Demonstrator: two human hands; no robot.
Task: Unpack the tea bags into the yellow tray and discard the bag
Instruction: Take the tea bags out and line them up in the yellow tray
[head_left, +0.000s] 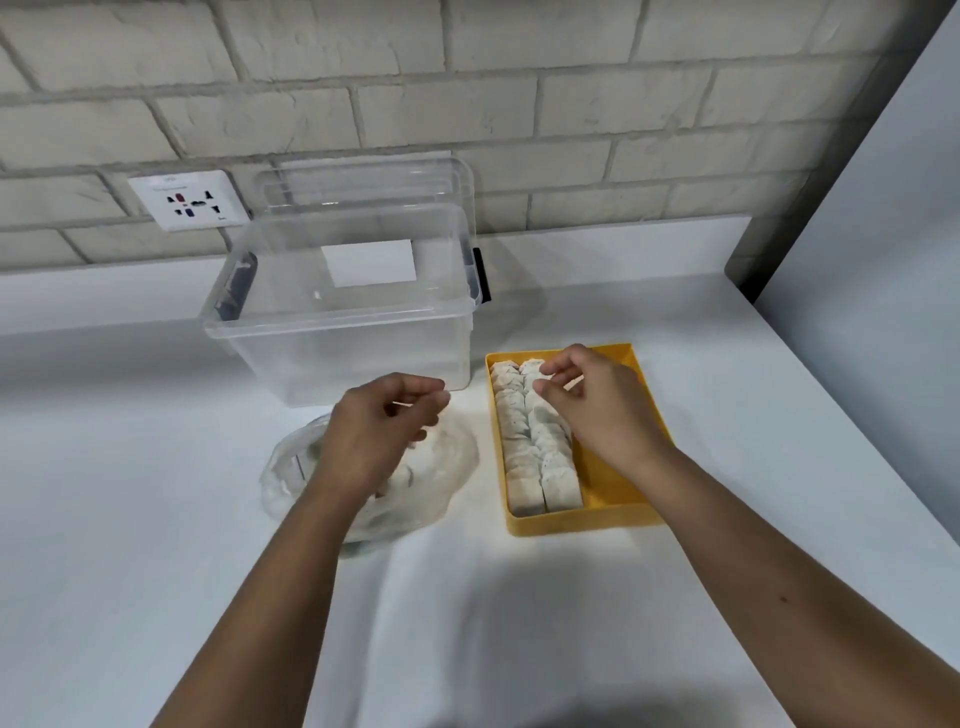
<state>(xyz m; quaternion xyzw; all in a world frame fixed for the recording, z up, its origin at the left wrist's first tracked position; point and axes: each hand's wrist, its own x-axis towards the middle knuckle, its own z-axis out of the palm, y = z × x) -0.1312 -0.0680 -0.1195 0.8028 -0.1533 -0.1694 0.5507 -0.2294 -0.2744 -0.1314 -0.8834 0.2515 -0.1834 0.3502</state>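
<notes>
So the key bit: the bag (452, 452), a crumpled clear film pouch, lies on the tabletop (156, 467) just left of the tray (571, 519), right under the left hand (374, 431), so that hand is nearer to it. Its fingers (436, 387) are curled, thumb and forefinger tips together, but I can't tell if they're pinching film. A few pale lumps seem to be inside. The right hand (602, 410) hovers over the tray's far end, fingers loosely curled, slightly apart, holding nothing I can see. The tea bags (540, 457), soft, papery and speckled, sit in two rows along the rigid yellow tray's long side.
</notes>
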